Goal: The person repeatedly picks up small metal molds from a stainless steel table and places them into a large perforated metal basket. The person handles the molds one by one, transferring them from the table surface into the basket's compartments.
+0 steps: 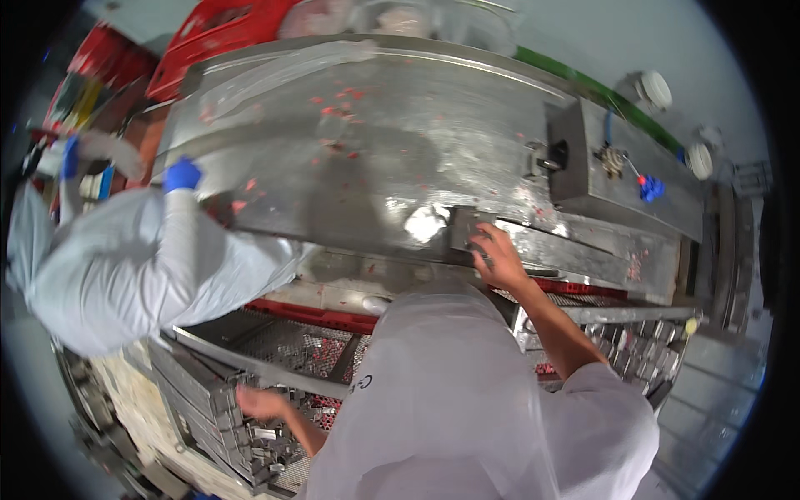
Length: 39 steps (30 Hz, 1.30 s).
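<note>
My right grip (500, 260) has its fingers parted and bent over a dark metal block (461, 229) at the left end of a long metal piece (554, 248). Honestly can't tell from my feed whether they're pinching or just resting, or whether block and piece are one part. Left grip (265, 403) is a blur: I see nothing in it, but I can't make out how far its fingers are spread or whether they touch the stack of metal boxes (218, 408) just beside them.

Using the table (400, 92) as my landmark: the long metal piece lies along its near edge, right of the middle, long axis running roughly with that edge. Most of its length goes off to the right of my right grip, so that's easily the nearer hand. My left grip is out past the table's near edge, off to the left, well apart from the piece.

Pose-wise, my right forearm reaches in over the table's near edge, palm seemingly down, fingers pointing left and away. My left forearm angles outward, away from the table. Fwiw, a co-worker (117, 267) with blue gloves (182, 173) is at the table's left end.
</note>
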### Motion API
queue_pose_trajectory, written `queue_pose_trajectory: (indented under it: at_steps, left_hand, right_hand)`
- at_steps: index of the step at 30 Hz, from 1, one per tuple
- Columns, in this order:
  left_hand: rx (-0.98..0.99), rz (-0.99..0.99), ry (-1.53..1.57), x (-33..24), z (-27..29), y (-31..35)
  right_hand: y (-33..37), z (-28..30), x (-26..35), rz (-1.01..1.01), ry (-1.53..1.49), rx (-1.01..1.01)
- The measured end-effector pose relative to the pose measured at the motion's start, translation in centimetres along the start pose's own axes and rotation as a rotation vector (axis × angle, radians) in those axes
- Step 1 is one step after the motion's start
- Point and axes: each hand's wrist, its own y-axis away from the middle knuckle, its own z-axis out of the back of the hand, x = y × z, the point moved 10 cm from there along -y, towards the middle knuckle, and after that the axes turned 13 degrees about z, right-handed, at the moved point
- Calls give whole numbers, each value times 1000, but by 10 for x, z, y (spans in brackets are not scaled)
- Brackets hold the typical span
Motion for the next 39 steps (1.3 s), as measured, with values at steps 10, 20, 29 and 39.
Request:
queue_pose_trajectory:
  at_steps: [10, 20, 29, 39]
  left_hand:
    - [2371, 546, -147, -386, -259, 562]
    - [2019, 130, -163, -538, -350, 480]
    - [1293, -493, 49, -623, -425, 370]
    - [1167, -562, -223, -582, -477, 289]
  right_hand:
    - [380, 235, -306, -1232, 902, -349]
    - [483, 147, -347, -1257, -110, -417]
    - [206, 89, -297, -1161, -401, -718]
    - [-50, 136, -327, -892, -90, -472]
